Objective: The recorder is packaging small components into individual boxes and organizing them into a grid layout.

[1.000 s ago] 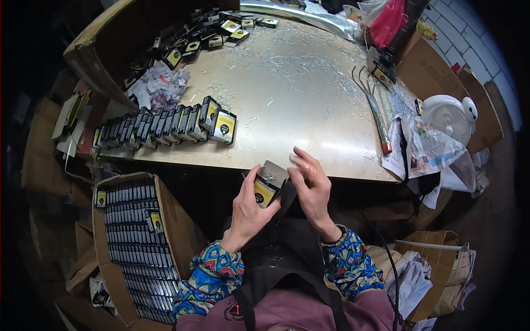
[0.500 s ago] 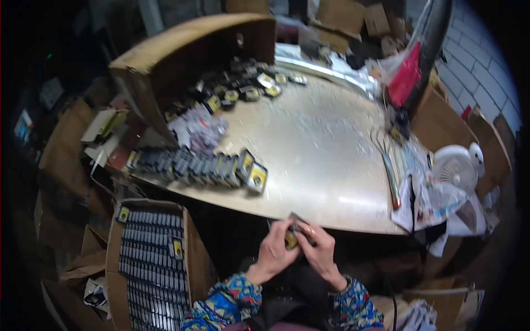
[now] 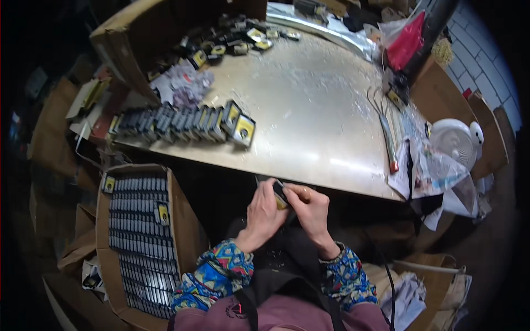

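Observation:
Just off the table's near edge, my left hand [image 3: 261,214] is wrapped around a small black-and-yellow pack [image 3: 281,199]. My right hand [image 3: 311,212] pinches at the pack's right side, thumb and forefinger together, so both hands meet on it. Fingers cover most of the pack, and its contents cannot be made out. On the table to the left stands a row of similar packs [image 3: 185,122], the nearest with a yellow face turned outward. Below it, an open cardboard box [image 3: 189,207] holds many packs [image 3: 138,215] in tight rows, two showing yellow faces.
Loose packs [image 3: 221,41] are heaped by a large cardboard box [image 3: 118,41] on the table [image 3: 309,110], beside crumpled plastic [image 3: 185,83]. Right of the table's middle lies a long tool [image 3: 389,140] with a red end. A white fan [image 3: 454,143] stands among plastic bags [image 3: 441,171].
The view has tilted down, so the table sits higher in the picture. Both hands remain on the pack; my right fingers have shifted to a pinch at its side.

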### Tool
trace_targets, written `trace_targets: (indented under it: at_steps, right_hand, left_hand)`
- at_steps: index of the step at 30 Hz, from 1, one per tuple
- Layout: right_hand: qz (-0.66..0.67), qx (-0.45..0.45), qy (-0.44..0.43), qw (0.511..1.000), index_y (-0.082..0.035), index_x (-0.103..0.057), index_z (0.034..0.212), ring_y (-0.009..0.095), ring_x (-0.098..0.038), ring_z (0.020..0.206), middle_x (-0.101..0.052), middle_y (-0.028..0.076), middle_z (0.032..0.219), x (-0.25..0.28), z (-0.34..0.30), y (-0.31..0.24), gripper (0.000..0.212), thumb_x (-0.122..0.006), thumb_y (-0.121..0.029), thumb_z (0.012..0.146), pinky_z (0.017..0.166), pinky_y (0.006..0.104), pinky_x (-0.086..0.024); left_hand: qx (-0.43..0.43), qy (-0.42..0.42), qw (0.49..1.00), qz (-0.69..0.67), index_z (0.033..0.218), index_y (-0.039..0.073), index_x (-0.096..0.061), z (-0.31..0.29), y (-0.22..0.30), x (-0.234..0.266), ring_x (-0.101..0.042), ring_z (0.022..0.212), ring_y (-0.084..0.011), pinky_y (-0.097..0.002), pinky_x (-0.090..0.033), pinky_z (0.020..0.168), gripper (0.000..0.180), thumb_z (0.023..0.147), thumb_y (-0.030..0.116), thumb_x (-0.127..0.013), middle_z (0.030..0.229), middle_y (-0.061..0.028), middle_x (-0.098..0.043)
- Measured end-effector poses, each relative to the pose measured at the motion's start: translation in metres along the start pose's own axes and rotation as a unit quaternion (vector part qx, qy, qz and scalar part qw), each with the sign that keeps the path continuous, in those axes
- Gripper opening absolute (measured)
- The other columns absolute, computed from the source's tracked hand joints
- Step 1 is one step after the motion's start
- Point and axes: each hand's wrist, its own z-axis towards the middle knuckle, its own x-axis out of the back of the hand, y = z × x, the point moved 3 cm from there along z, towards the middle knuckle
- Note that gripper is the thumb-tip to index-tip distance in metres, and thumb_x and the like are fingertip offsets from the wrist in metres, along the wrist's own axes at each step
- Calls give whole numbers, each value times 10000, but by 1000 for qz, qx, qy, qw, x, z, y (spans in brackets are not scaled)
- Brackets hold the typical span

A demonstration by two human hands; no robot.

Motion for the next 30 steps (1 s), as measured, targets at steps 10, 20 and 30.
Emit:
trace_targets:
  at_steps: [10,20,30]
  right_hand:
    - [-59,102,19,993,36,-716,1050,94,-675,780,-743,98,896,-10,-16,-3,180,-717,-12,877,703,244,-548]
    - [-101,216,10,971,30,-692,1094,199,-696,818,-721,153,1025,12,-3,9,215,-689,33,879,726,294,-555]
    - [-211,211,24,954,-7,-650,1240,299,-592,1206,-613,173,1305,33,46,-1,329,-640,1,912,1013,356,-473]
  left_hand:
    - [33,-19,999,-4,1232,-25,-426,-4,-10,-5,-616,917,-466,-506,-508,737,542,801,116,-722,1035,-267,-594]
    - [-21,-74,986,-150,1280,-1,-485,12,-1,4,-640,950,-440,-469,-520,804,543,833,178,-737,1037,-238,-639]
    - [-77,125,889,435,1187,57,-557,149,-48,31,-511,1021,-240,-358,-392,847,350,842,108,-582,1031,-64,-547]
